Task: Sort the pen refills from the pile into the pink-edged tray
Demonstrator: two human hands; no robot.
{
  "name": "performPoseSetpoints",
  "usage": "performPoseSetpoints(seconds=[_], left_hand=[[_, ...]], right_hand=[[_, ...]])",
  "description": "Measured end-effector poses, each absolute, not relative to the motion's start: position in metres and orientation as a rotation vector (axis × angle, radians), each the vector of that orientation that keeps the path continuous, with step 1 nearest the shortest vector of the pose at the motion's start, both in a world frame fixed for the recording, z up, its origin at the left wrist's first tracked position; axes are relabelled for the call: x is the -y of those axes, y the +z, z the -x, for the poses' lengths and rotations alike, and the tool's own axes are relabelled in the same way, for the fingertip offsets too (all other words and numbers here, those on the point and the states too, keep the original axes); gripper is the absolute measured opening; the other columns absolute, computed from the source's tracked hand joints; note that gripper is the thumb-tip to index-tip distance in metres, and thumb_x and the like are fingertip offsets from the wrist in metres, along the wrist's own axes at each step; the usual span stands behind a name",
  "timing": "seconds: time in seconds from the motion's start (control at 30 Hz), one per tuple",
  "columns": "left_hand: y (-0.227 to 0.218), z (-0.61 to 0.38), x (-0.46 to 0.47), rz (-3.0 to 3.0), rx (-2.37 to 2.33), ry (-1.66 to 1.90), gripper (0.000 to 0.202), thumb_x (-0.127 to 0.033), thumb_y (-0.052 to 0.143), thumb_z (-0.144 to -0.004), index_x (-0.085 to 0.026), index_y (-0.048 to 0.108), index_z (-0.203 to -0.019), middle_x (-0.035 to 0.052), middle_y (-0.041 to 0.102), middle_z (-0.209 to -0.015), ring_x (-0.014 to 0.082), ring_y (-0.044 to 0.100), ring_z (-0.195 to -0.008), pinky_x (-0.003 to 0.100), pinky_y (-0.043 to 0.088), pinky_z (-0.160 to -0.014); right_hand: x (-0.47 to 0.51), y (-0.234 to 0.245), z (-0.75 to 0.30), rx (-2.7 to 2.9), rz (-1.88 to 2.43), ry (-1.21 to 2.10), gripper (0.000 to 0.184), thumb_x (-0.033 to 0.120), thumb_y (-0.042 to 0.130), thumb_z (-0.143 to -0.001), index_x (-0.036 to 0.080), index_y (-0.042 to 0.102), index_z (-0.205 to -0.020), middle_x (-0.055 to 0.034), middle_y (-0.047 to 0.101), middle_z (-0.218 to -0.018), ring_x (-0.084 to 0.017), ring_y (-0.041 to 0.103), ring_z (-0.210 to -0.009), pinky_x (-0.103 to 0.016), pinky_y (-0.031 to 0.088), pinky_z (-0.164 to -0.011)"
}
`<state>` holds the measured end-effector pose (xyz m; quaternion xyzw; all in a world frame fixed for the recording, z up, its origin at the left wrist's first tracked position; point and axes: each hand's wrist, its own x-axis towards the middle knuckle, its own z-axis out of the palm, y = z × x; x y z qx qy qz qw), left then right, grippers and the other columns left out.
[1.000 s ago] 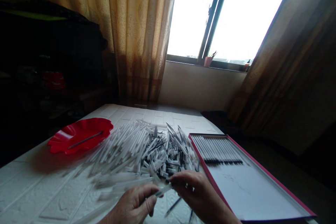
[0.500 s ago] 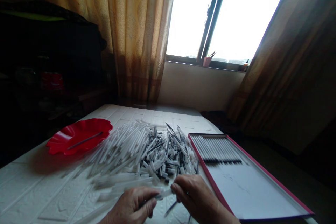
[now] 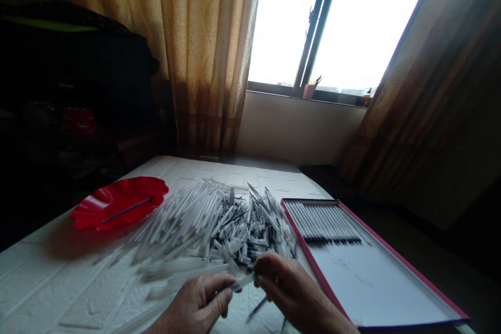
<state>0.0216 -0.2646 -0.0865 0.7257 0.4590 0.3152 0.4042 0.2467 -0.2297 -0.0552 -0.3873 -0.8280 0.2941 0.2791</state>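
On a white, brick-patterned table point(image 3: 90, 292), a shallow pink-rimmed box point(image 3: 376, 287) lies beside the right arm, its low walls likely useful against rolling; mid-table, a heap of clear tubes point(image 3: 182, 214) runs into a tangle of dark refills point(image 3: 263, 211), apparently kept where both hands can reach; a wavy red dish point(image 3: 92, 206) stands to the left, perhaps to leave the middle free; inside the box, a row of pens point(image 3: 324, 222) lies side by side, dark ends lined up, seemingly for order; in front, the left hand point(image 3: 198, 297) pinches one clear tube point(image 3: 243, 283) between thumb and forefinger, probably to steady it, slanting toward the right hand point(image 3: 287, 284); that hand's fingertips bend in at the tube's far end, their grip too hidden to tell.
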Motion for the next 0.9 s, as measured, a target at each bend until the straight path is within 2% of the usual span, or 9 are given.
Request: performPoseSetpoints(seconds=[0.17,0.37,0.53,0.6,0.67,0.73,0.83,0.9], left_hand=[[-0.0886,-0.0212,0.2650,-1.858,-1.155,0.802,0.036,-0.042,0.048,-0.094,-0.017,0.074,-0.093,0.0010,0.062,-0.067,0.0174,0.057,-0.065,0.023,0.043,-0.062],[-0.0935,-0.0213,0.2654,-1.930,-1.153,0.802,0.031,-0.035,0.049,-0.093,-0.018,0.075,-0.094,0.0003,0.064,-0.065,0.0159,0.058,-0.062,0.021,0.042,-0.061],[-0.0958,-0.0217,0.2650,-1.931,-1.148,0.805,0.030,-0.034,0.049,-0.092,-0.019,0.075,-0.096,-0.0005,0.064,-0.065,0.0155,0.058,-0.061,0.021,0.042,-0.060],[-0.0942,-0.0220,0.2645,-1.910,-1.149,0.812,0.032,-0.035,0.047,-0.092,-0.018,0.074,-0.098,-0.0004,0.063,-0.066,0.0157,0.057,-0.061,0.021,0.042,-0.060],[-0.0915,-0.0221,0.2639,-1.885,-1.153,0.815,0.035,-0.037,0.046,-0.092,-0.016,0.074,-0.097,0.0003,0.062,-0.067,0.0163,0.057,-0.064,0.022,0.042,-0.061],[-0.0888,-0.0219,0.2636,-1.869,-1.150,0.810,0.037,-0.038,0.045,-0.092,-0.015,0.074,-0.095,0.0006,0.061,-0.068,0.0166,0.057,-0.065,0.022,0.042,-0.061],[-0.0873,-0.0216,0.2640,-1.872,-1.143,0.802,0.036,-0.038,0.046,-0.093,-0.015,0.073,-0.091,0.0000,0.059,-0.066,0.0161,0.056,-0.064,0.022,0.042,-0.060],[-0.0884,-0.0217,0.2649,-1.878,-1.143,0.802,0.035,-0.037,0.046,-0.093,-0.015,0.074,-0.092,-0.0005,0.059,-0.066,0.0158,0.056,-0.064,0.021,0.041,-0.059]], right_hand=[[0.2263,-0.0575,-0.2479,2.224,1.044,0.771,0.010,0.023,0.055,-0.086,0.019,0.063,-0.082,-0.0005,0.067,-0.069,-0.014,0.060,-0.062,-0.021,0.042,-0.057],[0.2276,-0.0558,-0.2432,2.316,1.106,0.727,0.042,0.036,0.041,-0.096,0.020,0.054,-0.059,-0.0015,0.063,-0.053,-0.013,0.059,-0.050,-0.022,0.039,-0.052],[0.2260,-0.0613,-0.2415,2.272,1.133,0.841,0.054,0.045,0.033,-0.098,0.020,0.048,-0.053,0.0002,0.055,-0.045,-0.012,0.053,-0.044,-0.021,0.038,-0.050],[0.2246,-0.0630,-0.2434,2.247,1.092,0.877,0.047,0.042,0.036,-0.098,0.020,0.056,-0.061,-0.0004,0.060,-0.053,-0.011,0.055,-0.047,-0.021,0.039,-0.050],[0.2239,-0.0634,-0.2459,2.219,1.043,0.895,0.030,0.036,0.045,-0.096,0.019,0.063,-0.080,-0.0011,0.067,-0.066,-0.012,0.059,-0.055,-0.020,0.041,-0.054],[0.2239,-0.0631,-0.2480,2.187,1.013,0.893,0.015,0.029,0.053,-0.092,0.019,0.063,-0.093,-0.0009,0.067,-0.075,-0.012,0.060,-0.060,-0.021,0.043,-0.057],[0.2238,-0.0629,-0.2494,2.181,1.020,0.870,0.008,0.023,0.056,-0.088,0.019,0.062,-0.088,0.0005,0.064,-0.071,-0.012,0.058,-0.058,-0.020,0.042,-0.056],[0.2235,-0.0630,-0.2492,2.200,1.030,0.862,0.010,0.024,0.055,-0.089,0.019,0.062,-0.083,0.0001,0.066,-0.070,-0.012,0.057,-0.056,-0.020,0.042,-0.054]])
